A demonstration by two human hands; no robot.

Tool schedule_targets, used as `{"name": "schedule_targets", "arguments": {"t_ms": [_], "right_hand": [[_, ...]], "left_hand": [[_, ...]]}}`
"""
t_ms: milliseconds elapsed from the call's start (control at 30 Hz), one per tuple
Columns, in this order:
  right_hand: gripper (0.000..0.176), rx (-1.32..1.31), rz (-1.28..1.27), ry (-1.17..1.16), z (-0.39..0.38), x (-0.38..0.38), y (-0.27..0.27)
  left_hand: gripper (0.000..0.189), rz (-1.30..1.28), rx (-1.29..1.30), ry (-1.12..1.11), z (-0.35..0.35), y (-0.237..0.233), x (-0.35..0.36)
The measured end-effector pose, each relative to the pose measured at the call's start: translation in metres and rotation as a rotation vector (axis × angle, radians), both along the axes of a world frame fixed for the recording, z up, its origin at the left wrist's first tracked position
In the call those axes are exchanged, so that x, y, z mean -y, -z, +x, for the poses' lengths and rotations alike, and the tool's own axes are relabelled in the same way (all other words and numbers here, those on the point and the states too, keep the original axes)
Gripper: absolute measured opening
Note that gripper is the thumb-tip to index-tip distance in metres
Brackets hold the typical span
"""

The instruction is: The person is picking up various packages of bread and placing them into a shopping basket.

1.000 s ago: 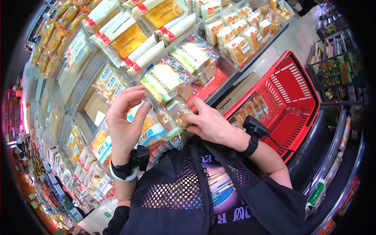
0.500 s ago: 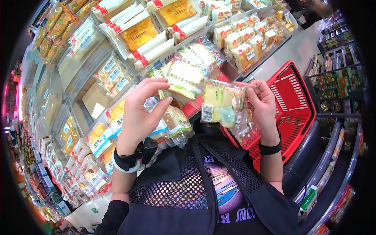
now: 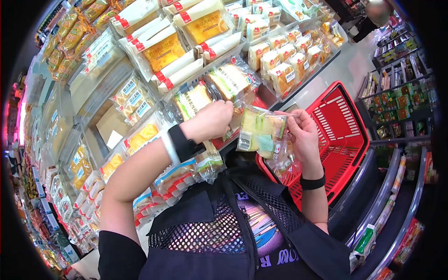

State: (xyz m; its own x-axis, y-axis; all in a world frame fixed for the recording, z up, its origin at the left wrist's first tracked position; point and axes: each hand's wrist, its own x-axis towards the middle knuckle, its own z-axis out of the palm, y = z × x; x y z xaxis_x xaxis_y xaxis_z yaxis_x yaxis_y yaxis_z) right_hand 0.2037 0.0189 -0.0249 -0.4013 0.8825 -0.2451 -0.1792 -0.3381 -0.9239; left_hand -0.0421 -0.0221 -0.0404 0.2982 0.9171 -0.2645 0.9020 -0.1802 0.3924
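Between the thumb and fingers of my right hand [image 3: 302,133] is the top edge of a clear-wrapped sandwich package [image 3: 262,130], with a barcode on its left side. It hangs in front of my chest, beside the red basket. My left hand [image 3: 212,122] is over the sandwich bin, its fingers curled and pointing down. What those fingers hold, if anything, is hidden. Just behind my left hand lie two wrapped sandwiches, one with a green and white label [image 3: 190,100] and one to its right [image 3: 229,81].
A red shopping basket [image 3: 343,135] stands at the right. Packaged toast [image 3: 163,50] fills the rack above, with small bread packs [image 3: 283,77] at upper right. More wrapped bread [image 3: 142,137] lies at the left. Another person [image 3: 377,14] is at the far upper right.
My left hand has moved right and down into the sandwich bin, and its fingers have closed from an open curve. The package in my right hand has shifted slightly down and left.
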Motion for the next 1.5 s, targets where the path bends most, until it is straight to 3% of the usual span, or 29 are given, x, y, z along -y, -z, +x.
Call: {"name": "schedule_targets", "arguments": {"t_ms": [100, 267, 333, 500, 667, 733, 767, 833, 933, 1000, 1033, 1067, 1133, 1333, 1400, 1467, 1500], "right_hand": [[0.002, -0.013, 0.021, 0.050, 0.012, 0.000, -0.002], [0.002, -0.012, 0.077, 0.079, 0.032, 0.002, 0.002], [0.002, -0.007, 0.078, 0.099, 0.030, 0.007, -0.004], [0.003, -0.048, 0.092, 0.107, 0.039, 0.005, 0.000], [0.003, -0.126, 0.154, 0.153, 0.053, 0.005, -0.006], [0.003, -0.157, 0.149, 0.199, 0.051, 0.008, -0.014], [0.003, -0.160, 0.149, 0.203, 0.052, 0.007, -0.014], [0.003, -0.172, 0.129, 0.199, 0.053, 0.006, -0.013], [0.003, -0.157, 0.128, 0.183, 0.050, 0.005, -0.010], [0.003, -0.166, 0.121, 0.161, 0.049, 0.004, -0.008], [0.003, -0.174, 0.114, 0.140, 0.049, 0.003, -0.007], [0.003, -0.172, 0.113, 0.145, 0.048, 0.002, -0.008], [0.003, -0.171, 0.114, 0.154, 0.046, 0.003, -0.010], [0.007, -0.245, -0.008, 0.200, 0.043, -0.002, 0.005], [0.010, -0.257, -0.058, 0.203, 0.036, 0.000, 0.006], [0.014, -0.323, -0.230, 0.185, 0.030, -0.001, 0.010], [0.028, -0.420, -0.284, 0.128, 0.035, -0.005, 0.030]], "left_hand": [[0.056, -0.145, -0.028, -0.051, 0.015, 0.011, -0.021], [0.062, -0.062, -0.082, -0.088, 0.037, 0.023, -0.029], [0.025, -0.205, -0.146, -0.158, 0.048, 0.022, -0.024], [0.025, -0.109, -0.117, -0.175, 0.051, 0.038, -0.025], [0.039, -0.028, -0.044, -0.104, 0.002, -0.039, -0.049], [0.046, -0.046, 0.081, -0.157, -0.034, -0.073, -0.057], [0.049, -0.176, 0.169, -0.193, -0.051, -0.087, -0.060], [0.052, -0.304, 0.254, -0.233, -0.077, -0.096, -0.060], [0.054, -0.402, 0.054, -0.251, -0.106, -0.087, -0.050], [0.056, -0.202, -0.168, -0.154, -0.118, -0.057, -0.038], [0.061, -0.027, -0.162, -0.173, -0.110, -0.055, -0.026], [0.067, -0.039, -0.151, -0.275, -0.101, -0.055, -0.018], [0.071, 0.368, -0.123, -0.365, -0.080, -0.053, 0.002], [0.069, 0.554, -0.261, -0.240, -0.063, -0.057, 0.017], [0.071, 0.461, 0.054, -0.029, -0.041, -0.069, 0.021], [0.068, 0.424, 0.168, 0.068, -0.016, -0.072, 0.025], [0.065, 0.385, 0.273, 0.159, -0.008, -0.073, 0.026]]}}
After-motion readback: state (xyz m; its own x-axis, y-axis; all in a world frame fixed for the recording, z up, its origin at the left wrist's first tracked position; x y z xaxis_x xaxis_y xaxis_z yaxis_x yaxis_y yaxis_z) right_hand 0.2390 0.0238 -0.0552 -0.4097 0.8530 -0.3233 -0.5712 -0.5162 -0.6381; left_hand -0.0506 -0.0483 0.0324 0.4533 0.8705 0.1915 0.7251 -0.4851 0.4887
